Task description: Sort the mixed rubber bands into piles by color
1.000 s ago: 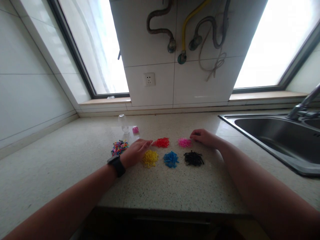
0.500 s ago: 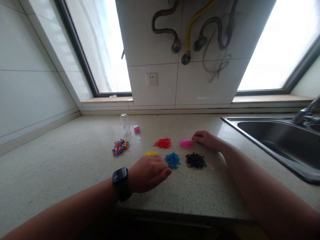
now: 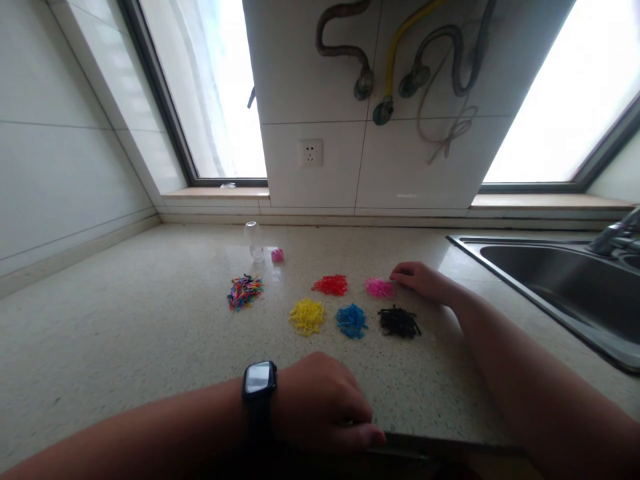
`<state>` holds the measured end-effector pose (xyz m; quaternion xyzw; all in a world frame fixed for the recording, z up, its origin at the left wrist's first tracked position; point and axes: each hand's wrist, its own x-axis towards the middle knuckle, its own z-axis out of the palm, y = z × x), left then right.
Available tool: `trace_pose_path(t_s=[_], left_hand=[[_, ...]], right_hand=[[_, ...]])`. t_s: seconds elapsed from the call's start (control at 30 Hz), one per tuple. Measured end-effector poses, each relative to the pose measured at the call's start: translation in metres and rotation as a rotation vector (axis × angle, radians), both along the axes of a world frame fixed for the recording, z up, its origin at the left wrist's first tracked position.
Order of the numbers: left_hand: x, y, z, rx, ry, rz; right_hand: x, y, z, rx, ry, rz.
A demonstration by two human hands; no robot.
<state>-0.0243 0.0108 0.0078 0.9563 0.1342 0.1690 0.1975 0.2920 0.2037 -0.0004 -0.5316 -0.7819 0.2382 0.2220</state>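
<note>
Close to the counter's front edge, my left hand (image 3: pixel 325 403) is loosely curled with the thumb out. Its palm side is hidden, and nothing shows in it. My right hand (image 3: pixel 415 279) rests beside a pile of pink rubber bands (image 3: pixel 379 288), its fingertips pinched together at the pile's right edge. Whatever those fingers grip is too small to make out. Around it lie piles of red rubber bands (image 3: pixel 331 285), yellow rubber bands (image 3: pixel 307 317), blue rubber bands (image 3: pixel 351 321) and black rubber bands (image 3: pixel 399 322). Farther left is a mixed-colour pile (image 3: pixel 245 292).
Behind the mixed pile a small clear bottle (image 3: pixel 255 243) stands on the speckled counter (image 3: pixel 150 320), with a pink cap (image 3: pixel 277 255) next to it. A steel sink (image 3: pixel 550 267) is set in on the right. A tiled wall with hoses rises behind.
My left hand has drawn back from the yellow pile toward the front edge, uncovering that pile. My right hand stays at the pink pile. The view has shifted slightly.
</note>
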Motion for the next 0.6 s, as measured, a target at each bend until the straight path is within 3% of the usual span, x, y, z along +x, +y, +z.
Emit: trace_pose_path(t_s=[0.33, 0.47, 0.6], left_hand=[[-0.001, 0.002, -0.001, 0.035, -0.035, -0.012], [-0.001, 0.005, -0.001, 0.047, -0.046, -0.049], [-0.002, 0.006, -0.002, 0.055, -0.05, -0.063]], right_hand=[[-0.012, -0.011, 0.012, -0.01, 0.155, -0.027], [-0.044, -0.022, 0.039, 0.111, 0.198, 0.042], [-0.109, -0.044, 0.077, 0.218, 0.051, 0.269]])
